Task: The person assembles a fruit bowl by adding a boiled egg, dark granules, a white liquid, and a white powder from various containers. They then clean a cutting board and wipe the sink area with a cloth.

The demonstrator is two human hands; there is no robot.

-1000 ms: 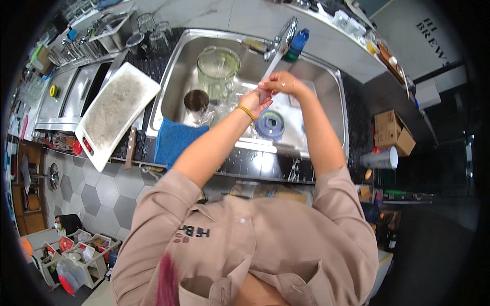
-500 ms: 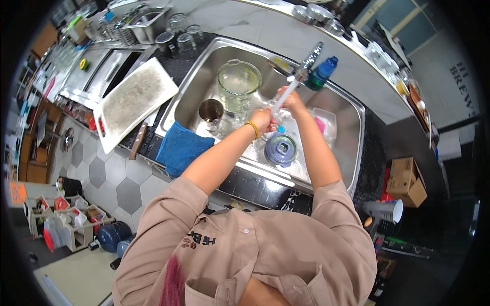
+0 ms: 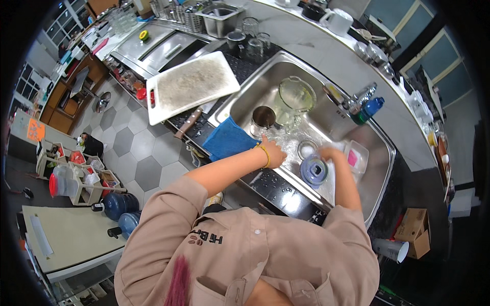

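Note:
My left hand (image 3: 274, 152) is above the near rim of the steel sink (image 3: 293, 176), beside a blue cloth (image 3: 230, 141). Its index finger stretches toward a dark-bottomed cup (image 3: 263, 118); nothing shows in that hand. Deeper in the basin, my right hand (image 3: 333, 154) is smeared by motion, next to a round bluish lid (image 3: 314, 171) with a squarish centre. Its fingers are too blurred to show whether it grips anything. A large clear jug (image 3: 297, 95) stands behind the cup. At the right lies a clear plastic tub (image 3: 359, 161) with something pink in it.
A faucet (image 3: 363, 96) and a blue-green bottle (image 3: 369, 110) stand at the back of the sink. To the left are a white cutting board (image 3: 194, 84), a wooden-handled knife (image 3: 189, 123) and several glasses (image 3: 255, 48). A cardboard box (image 3: 412, 230) sits at the right.
My hands were together under the running tap; now they are apart, left over the near rim and right beside the lid. The water stream no longer shows. The view has shifted, moving the scene rightward.

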